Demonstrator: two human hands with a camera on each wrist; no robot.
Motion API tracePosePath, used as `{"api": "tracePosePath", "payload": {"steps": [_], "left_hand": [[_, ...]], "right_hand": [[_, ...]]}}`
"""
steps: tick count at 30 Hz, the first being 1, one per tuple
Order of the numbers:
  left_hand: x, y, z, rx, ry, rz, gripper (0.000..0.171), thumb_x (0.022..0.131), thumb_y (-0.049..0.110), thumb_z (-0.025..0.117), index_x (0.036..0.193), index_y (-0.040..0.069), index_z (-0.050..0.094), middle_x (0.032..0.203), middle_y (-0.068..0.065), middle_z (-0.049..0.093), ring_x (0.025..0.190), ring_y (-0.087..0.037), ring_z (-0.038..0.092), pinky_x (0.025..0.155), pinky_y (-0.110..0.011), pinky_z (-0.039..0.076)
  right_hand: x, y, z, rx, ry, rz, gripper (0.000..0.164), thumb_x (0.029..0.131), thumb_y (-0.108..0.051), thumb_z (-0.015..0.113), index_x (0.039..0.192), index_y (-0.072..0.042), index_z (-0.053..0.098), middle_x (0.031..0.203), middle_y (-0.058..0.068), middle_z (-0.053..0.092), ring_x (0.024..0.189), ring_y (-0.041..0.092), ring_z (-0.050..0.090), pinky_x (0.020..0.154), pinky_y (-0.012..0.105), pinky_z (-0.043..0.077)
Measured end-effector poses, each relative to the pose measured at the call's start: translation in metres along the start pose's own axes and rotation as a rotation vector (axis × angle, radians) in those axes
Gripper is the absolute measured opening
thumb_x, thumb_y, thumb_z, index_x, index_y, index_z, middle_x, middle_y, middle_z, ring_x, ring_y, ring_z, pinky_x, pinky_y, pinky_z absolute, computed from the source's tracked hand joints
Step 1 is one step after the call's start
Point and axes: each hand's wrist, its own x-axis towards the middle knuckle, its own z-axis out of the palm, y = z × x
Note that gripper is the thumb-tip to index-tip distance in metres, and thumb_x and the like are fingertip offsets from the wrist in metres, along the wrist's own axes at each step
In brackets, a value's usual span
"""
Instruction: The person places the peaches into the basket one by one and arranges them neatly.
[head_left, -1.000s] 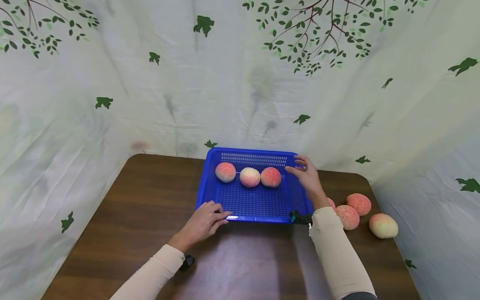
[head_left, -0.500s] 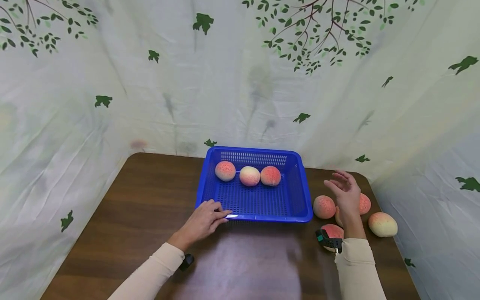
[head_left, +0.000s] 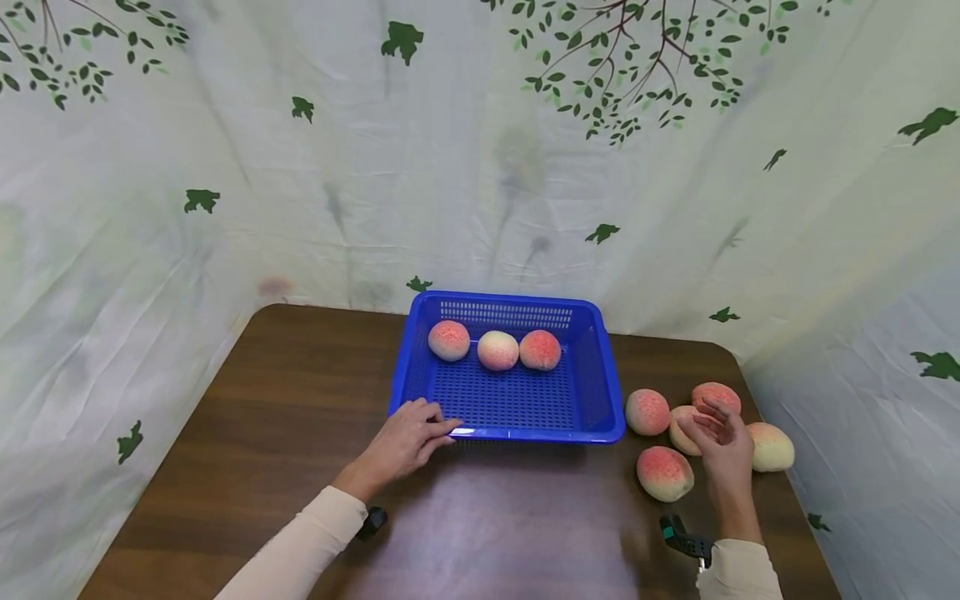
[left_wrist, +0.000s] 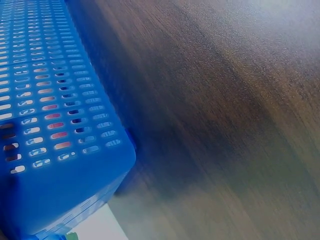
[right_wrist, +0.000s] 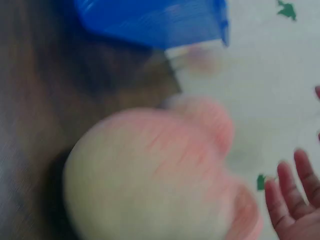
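Note:
A blue plastic basket (head_left: 517,435) stands toward the back of the table with three peaches in a row inside: a left peach (head_left: 449,341), a pale middle peach (head_left: 498,351) and a right peach (head_left: 540,350). My left hand (head_left: 405,440) holds the basket's front rim near its left corner. Over the loose peaches at the right is my right hand (head_left: 726,450), fingers loosely bent and holding nothing. Partly behind it are a pale peach (head_left: 682,432), a red peach (head_left: 712,395) and a yellowish peach (head_left: 772,447). In the right wrist view a peach (right_wrist: 140,180) looms large, with the fingers apart from it.
A pink peach (head_left: 647,412) lies beside the basket's right corner, and another peach (head_left: 665,474) lies nearer the front. The brown wooden table (head_left: 300,392) ends at the back against a white curtain (head_left: 465,167) with leaf prints.
My right hand has moved from the basket's right side, rightward and toward me, to the loose peaches. The left hand has stayed at the front rim, and the basket's peaches have not moved.

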Motion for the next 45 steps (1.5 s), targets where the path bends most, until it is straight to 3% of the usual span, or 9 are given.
{"api": "tracePosePath", "payload": {"steps": [6, 12, 20, 29, 35, 45], "left_hand": [[0.0, 0.0, 0.0, 0.007, 0.009, 0.01, 0.024, 0.082, 0.019, 0.075, 0.105, 0.012, 0.076, 0.078, 0.004, 0.051, 0.07, -0.014, 0.042, 0.063, -0.027, 0.033], [0.0, 0.001, -0.001, 0.006, -0.005, 0.003, 0.023, 0.083, 0.02, 0.074, 0.106, 0.014, 0.076, 0.078, 0.004, 0.052, 0.07, -0.014, 0.042, 0.063, -0.027, 0.033], [-0.001, 0.001, -0.001, 0.008, -0.006, -0.009, 0.024, 0.082, 0.019, 0.075, 0.106, 0.013, 0.076, 0.078, 0.004, 0.051, 0.069, -0.014, 0.041, 0.063, -0.027, 0.032], [-0.001, 0.003, -0.002, 0.03, 0.019, 0.003, 0.024, 0.082, 0.019, 0.076, 0.105, 0.014, 0.077, 0.078, 0.003, 0.054, 0.069, -0.015, 0.043, 0.062, -0.028, 0.034], [0.0, 0.002, -0.001, 0.04, 0.037, 0.017, 0.026, 0.079, 0.018, 0.077, 0.105, 0.014, 0.077, 0.083, 0.0, 0.057, 0.072, -0.017, 0.048, 0.063, -0.03, 0.038], [-0.003, 0.004, 0.0, 0.058, 0.082, 0.033, 0.028, 0.078, 0.019, 0.079, 0.106, 0.014, 0.076, 0.086, 0.001, 0.06, 0.074, -0.016, 0.05, 0.064, -0.029, 0.04]], "right_hand": [[-0.008, 0.023, -0.014, -0.06, -0.024, -0.022, 0.047, 0.085, 0.001, 0.071, 0.128, 0.001, 0.052, 0.112, 0.0, 0.055, 0.1, 0.01, 0.054, 0.076, 0.01, 0.045], [-0.018, 0.043, -0.018, -0.096, 0.052, -0.031, 0.043, 0.081, -0.001, 0.076, 0.121, 0.0, 0.059, 0.101, -0.004, 0.063, 0.09, 0.009, 0.056, 0.069, 0.012, 0.045], [-0.028, 0.062, -0.018, -0.298, -0.016, -0.03, 0.048, 0.085, -0.011, 0.075, 0.127, -0.003, 0.054, 0.103, -0.008, 0.056, 0.092, 0.004, 0.049, 0.074, 0.012, 0.038], [-0.035, 0.068, -0.014, -0.325, -0.125, 0.006, 0.055, 0.085, -0.016, 0.075, 0.133, -0.003, 0.05, 0.113, -0.014, 0.052, 0.103, -0.002, 0.046, 0.083, 0.012, 0.034], [-0.036, 0.071, -0.016, -0.372, -0.195, 0.0, 0.055, 0.087, -0.019, 0.074, 0.134, -0.005, 0.05, 0.108, -0.023, 0.053, 0.098, -0.007, 0.049, 0.08, 0.01, 0.039], [-0.033, 0.068, -0.017, -0.395, -0.21, 0.028, 0.057, 0.086, -0.023, 0.075, 0.134, -0.006, 0.051, 0.107, -0.022, 0.052, 0.097, -0.007, 0.049, 0.08, 0.009, 0.039]]}}
